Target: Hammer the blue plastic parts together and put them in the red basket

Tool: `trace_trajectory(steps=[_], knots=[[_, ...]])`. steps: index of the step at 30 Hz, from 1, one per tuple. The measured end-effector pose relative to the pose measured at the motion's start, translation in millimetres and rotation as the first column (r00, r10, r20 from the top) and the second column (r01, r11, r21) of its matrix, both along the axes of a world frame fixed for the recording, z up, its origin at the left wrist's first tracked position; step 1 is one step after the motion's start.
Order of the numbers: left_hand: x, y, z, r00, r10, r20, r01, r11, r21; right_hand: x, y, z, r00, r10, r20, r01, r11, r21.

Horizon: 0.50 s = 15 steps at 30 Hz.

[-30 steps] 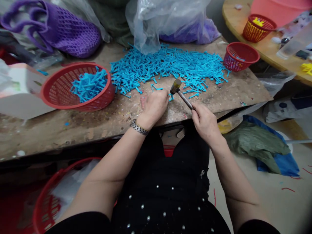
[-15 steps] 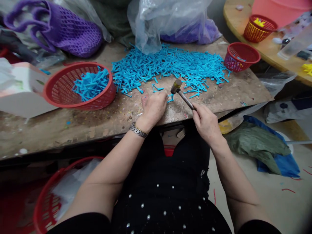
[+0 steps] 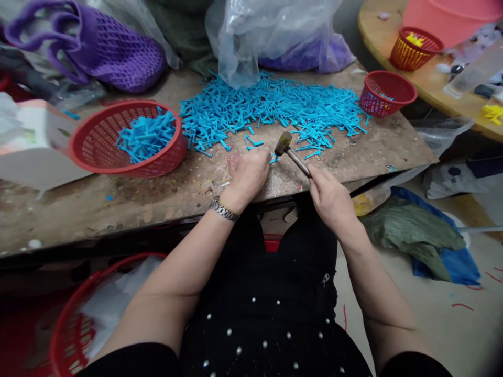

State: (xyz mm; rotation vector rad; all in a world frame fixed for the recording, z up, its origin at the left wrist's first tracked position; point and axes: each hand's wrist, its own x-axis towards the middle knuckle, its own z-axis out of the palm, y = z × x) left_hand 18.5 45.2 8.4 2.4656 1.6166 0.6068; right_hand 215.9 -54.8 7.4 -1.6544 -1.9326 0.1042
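My right hand (image 3: 329, 196) is closed round the handle of a small hammer (image 3: 293, 153), whose head is over a blue piece (image 3: 274, 159) near the table's front edge. Beside it, my left hand (image 3: 251, 170) is closed with its fingertips at that piece; the fingers partly hide it. A large pile of blue plastic pieces (image 3: 275, 104) spreads over the worn table (image 3: 176, 193). A few loose blue pieces (image 3: 253, 142) lie just beyond my left hand.
On the left stand a red basket (image 3: 90, 141) of blue pieces and a white box (image 3: 43, 141). A smaller red basket (image 3: 387, 94) is at the right corner. Plastic bags (image 3: 271, 26) and a purple net bag (image 3: 110, 52) lie behind.
The hammer head has lowered slightly towards the blue piece, and my right hand has shifted slightly left. My left hand has stayed almost in place.
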Motion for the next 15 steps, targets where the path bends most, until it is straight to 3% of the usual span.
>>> trace_trajectory(steps=[6, 11, 15], knots=[[-2, 6, -4.9, 0.998, -0.003, 0.062, 0.005, 0.999, -0.04, 0, -6, 15.0, 0.997, -0.025, -0.077, 0.036, 0.989, 0.145], [-3, 7, -6.1, 0.996, 0.001, 0.089, 0.0, 1.0, -0.01, -1, 1, 0.1, 1.0, -0.018, -0.002, 0.018, 1.0, -0.017], [-4, 9, -8.4, 0.999, 0.027, 0.032, -0.027, 1.0, 0.0, 3, 6, -2.1, 0.998, -0.053, 0.019, 0.052, 0.999, 0.01]])
